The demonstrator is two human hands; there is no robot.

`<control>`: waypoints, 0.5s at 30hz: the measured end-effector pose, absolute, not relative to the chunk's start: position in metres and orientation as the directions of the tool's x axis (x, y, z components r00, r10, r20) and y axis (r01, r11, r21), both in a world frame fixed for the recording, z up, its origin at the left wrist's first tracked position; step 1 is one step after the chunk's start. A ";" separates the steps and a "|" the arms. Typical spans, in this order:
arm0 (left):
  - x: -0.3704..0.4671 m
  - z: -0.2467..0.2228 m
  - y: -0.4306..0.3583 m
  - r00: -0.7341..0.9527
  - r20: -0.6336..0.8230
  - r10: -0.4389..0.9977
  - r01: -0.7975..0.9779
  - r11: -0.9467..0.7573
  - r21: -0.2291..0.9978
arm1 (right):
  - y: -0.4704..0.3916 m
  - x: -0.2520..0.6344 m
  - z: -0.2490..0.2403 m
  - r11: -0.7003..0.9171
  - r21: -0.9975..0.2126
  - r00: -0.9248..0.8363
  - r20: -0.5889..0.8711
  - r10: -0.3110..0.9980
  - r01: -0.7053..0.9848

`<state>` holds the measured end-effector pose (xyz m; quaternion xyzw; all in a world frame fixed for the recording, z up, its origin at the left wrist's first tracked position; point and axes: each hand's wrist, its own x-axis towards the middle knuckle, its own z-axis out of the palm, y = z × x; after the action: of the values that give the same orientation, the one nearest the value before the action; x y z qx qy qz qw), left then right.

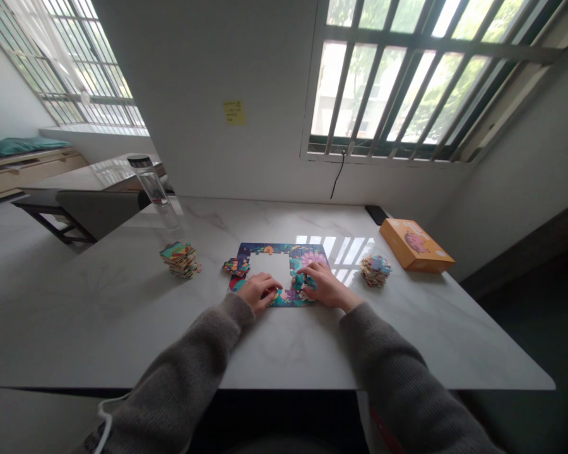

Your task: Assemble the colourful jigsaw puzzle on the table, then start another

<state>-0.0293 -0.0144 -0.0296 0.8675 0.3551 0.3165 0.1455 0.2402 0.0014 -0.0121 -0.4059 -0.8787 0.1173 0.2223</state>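
Note:
A colourful jigsaw puzzle (pixel 265 248) lies flat in front of me, its edges joined around a white, unfilled middle. My left hand (pixel 260 292) rests at its lower left edge with curled fingers; what they hold, if anything, is too small to tell. At the right side, my right hand (pixel 322 284) has thumb and forefinger round a teal puzzle piece (pixel 299 280), over the joined pieces. A small heap of loose pieces (pixel 235 267) overlaps the puzzle's left edge.
Stacks of puzzle pieces stand at the left (pixel 180 259) and right (pixel 375 271). An orange box (pixel 415 246) and a black phone (pixel 375 215) lie at the back right. A glass bottle (pixel 149 181) stands at the back left corner.

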 end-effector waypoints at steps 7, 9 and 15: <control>-0.030 -0.026 -0.016 0.518 0.460 0.721 0.515 -0.693 0.505 | 0.007 0.237 -0.016 0.551 -0.689 -0.438 0.360 0.824 0.471; -0.030 -0.024 -0.016 0.510 0.471 0.720 0.514 -0.694 0.505 | 0.013 0.236 -0.017 0.496 -0.787 -0.391 0.354 0.850 0.367; -0.034 -0.018 -0.014 0.411 0.524 0.746 0.561 -0.660 0.500 | 0.034 0.222 -0.018 0.399 -0.899 -0.362 0.316 0.877 0.182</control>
<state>-0.0343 -0.0138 -0.0177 0.8306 0.3933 0.3742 0.1238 0.2220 0.0336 -0.0180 -0.3685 -0.7183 0.4060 0.4282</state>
